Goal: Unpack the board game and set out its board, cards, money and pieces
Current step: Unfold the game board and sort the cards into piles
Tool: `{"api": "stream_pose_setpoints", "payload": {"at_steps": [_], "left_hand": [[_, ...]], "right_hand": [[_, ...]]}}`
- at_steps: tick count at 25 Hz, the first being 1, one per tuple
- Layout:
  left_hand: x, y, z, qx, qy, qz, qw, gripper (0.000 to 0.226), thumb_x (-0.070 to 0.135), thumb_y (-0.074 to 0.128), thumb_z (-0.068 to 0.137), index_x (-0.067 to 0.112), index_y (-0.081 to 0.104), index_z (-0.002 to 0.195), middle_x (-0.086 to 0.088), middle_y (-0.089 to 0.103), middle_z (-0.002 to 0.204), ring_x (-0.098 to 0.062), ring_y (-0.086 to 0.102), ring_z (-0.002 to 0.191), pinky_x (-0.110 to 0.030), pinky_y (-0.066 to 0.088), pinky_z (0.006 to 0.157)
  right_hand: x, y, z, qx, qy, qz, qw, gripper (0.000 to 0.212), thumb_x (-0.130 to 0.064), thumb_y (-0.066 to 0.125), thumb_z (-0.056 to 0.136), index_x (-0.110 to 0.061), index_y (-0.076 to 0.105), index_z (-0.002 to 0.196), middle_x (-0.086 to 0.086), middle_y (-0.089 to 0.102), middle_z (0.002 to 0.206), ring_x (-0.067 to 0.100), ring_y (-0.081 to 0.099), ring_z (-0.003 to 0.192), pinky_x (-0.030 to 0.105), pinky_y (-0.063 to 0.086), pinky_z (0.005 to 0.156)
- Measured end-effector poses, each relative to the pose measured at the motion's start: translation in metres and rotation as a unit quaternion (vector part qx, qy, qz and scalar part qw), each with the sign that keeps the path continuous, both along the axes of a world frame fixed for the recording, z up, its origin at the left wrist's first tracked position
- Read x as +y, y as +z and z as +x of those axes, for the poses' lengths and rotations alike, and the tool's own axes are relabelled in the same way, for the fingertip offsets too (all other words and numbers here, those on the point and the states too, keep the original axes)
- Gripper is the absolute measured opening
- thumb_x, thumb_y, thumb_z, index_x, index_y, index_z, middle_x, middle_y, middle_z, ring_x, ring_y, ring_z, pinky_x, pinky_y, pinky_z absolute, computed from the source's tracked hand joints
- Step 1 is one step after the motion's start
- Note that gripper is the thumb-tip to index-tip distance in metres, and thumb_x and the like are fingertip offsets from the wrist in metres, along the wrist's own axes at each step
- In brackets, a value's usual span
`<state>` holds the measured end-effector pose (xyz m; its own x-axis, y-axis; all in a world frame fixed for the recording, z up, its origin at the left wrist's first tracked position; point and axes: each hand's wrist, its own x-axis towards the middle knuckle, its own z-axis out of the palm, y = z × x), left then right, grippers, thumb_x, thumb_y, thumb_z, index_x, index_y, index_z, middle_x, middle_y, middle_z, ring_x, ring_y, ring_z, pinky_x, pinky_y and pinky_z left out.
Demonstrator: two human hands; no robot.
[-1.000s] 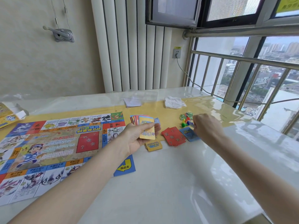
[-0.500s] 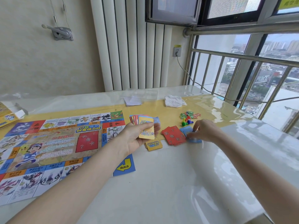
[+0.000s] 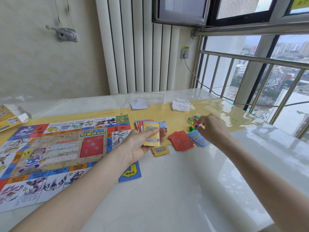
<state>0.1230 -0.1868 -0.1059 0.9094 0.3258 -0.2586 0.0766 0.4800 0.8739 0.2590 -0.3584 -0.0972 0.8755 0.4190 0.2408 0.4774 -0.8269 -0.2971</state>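
Left hand (image 3: pixel 142 144) grips fanned thin glossy paper cards (image 3: pixel 150 133) right of board; light, bendy, likely slippery, best pinched by edges; right hand (image 3: pixel 212 129) pinches small blue plastic pawn (image 3: pixel 197 126), far right

The board (image 3: pixel 55 148) is lying left of the left hand (image 3: pixel 142 143), three card piles (image 3: pixel 181 140) sitting between it and the right hand (image 3: pixel 212 129), pawns (image 3: pixel 192 127) just behind.

A single wide-angle view is given, taken from head height and angled forward and down over the white table (image 3: pixel 175 190) — the unfolded game board (image 3: pixel 55 153) is seen near at lower left, the barred window (image 3: pixel 260 76) farther off at right.
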Motion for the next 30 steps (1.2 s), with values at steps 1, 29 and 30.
{"api": "stream_pose_setpoints", "payload": {"at_steps": [1,29,30], "left_hand": [[0.000,-0.002,0.000,-0.003,-0.006,0.008,1.000,0.010,0.003,0.060,0.085,-0.004,0.066,0.090,-0.011,0.072,0.076,-0.016,0.069,0.060,-0.028,0.057,0.064],[0.036,-0.007,-0.019,0.101,0.075,0.016,0.992,0.029,-0.005,0.049,0.089,0.002,0.048,0.117,-0.023,0.061,0.096,-0.032,0.062,0.082,-0.047,0.048,0.075],[0.036,-0.008,-0.019,0.104,0.070,0.016,0.992,0.029,-0.005,0.050,0.089,0.002,0.048,0.117,-0.023,0.061,0.095,-0.033,0.062,0.082,-0.047,0.048,0.074]], "right_hand": [[0.007,0.008,-0.007,0.023,0.038,0.073,0.996,0.018,-0.023,0.062,0.087,-0.013,0.065,0.102,0.007,0.063,0.101,0.022,0.058,0.090,0.027,0.042,0.071],[0.068,-0.011,-0.047,0.135,0.132,-0.023,0.982,0.038,-0.016,0.070,0.078,-0.013,0.059,0.114,0.010,0.063,0.100,0.021,0.058,0.076,0.030,0.050,0.063],[0.070,-0.013,-0.047,0.112,0.131,-0.048,0.984,0.040,-0.018,0.072,0.077,-0.014,0.058,0.115,0.009,0.062,0.104,0.023,0.060,0.082,0.033,0.051,0.071]]}}
